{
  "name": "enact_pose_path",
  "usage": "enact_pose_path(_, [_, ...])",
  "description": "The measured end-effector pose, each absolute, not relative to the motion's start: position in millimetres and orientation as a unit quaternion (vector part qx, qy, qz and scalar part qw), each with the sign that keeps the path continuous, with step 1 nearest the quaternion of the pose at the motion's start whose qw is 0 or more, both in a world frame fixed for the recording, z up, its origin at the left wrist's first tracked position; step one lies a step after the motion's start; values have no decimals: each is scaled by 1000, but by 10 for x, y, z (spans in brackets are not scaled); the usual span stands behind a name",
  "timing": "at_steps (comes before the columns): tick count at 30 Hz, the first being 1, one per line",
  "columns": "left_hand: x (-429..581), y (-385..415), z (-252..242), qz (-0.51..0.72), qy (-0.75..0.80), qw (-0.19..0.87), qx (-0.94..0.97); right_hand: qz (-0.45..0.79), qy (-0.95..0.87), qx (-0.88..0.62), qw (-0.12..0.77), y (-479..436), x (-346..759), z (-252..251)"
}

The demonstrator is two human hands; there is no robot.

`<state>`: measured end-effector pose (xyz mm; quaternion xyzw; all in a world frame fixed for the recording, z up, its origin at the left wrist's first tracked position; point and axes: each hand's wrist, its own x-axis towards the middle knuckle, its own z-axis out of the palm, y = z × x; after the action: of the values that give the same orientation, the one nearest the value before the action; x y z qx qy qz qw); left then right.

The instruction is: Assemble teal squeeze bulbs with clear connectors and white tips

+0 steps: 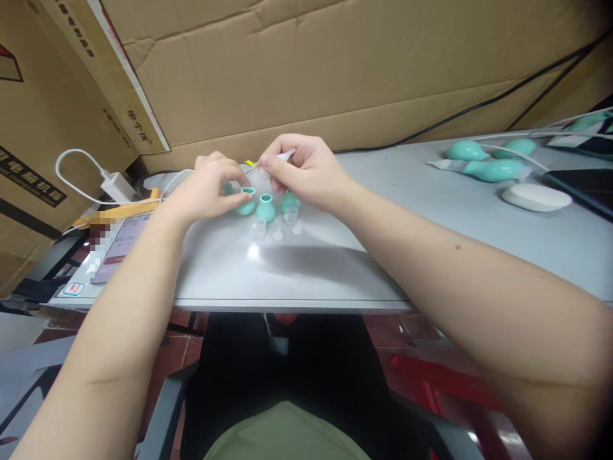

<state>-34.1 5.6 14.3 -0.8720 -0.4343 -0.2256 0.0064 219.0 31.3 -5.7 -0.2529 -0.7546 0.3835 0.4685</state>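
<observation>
In the head view, the right hand (306, 169), just above the middle of the frame, had thumb and fingers closed in a pinch on a slender white piece (286, 155), its pale end slanting up to the right. The left hand (211, 185), left of centre, was half open and curled, its thumb at the leftmost clearly seen teal vessel (246, 202); whether it gripped the vessel or only rested there, I could not tell

That vessel stood on the counter (230, 281) near the middle of the frame, its open mouth upward. To its right stood a second teal vessel (266, 209), also open at the top, and a third teal vessel (290, 203), partly hidden under the right hand. Just below them sat two small clear cups (259, 227) and some little whitish pieces (278, 235). A phone (127, 243) lay at the left of the frame, a white oval object (536, 197) at the right

The step in hand seemed to be close fingertip work with the white piece above the vessels. The next move probably called for a light, steady pinch and care not to tip the open vessels
</observation>
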Motion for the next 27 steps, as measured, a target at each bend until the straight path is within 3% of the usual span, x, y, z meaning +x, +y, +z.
enact_pose_path(9, [-340, 61, 108, -199, -459, 28, -865, 383, -761, -251, 461, 236, 2186, -84])
enact_pose_path(16, [-354, 21, 163, -223, -442, 36, -868, 314, -766, -270, 492, 293, 2184, -119])
enact_pose_path(27, [-193, -115, 204, -343, -406, -68, -844, 359, -741, -261, 505, 131, 2090, -60])
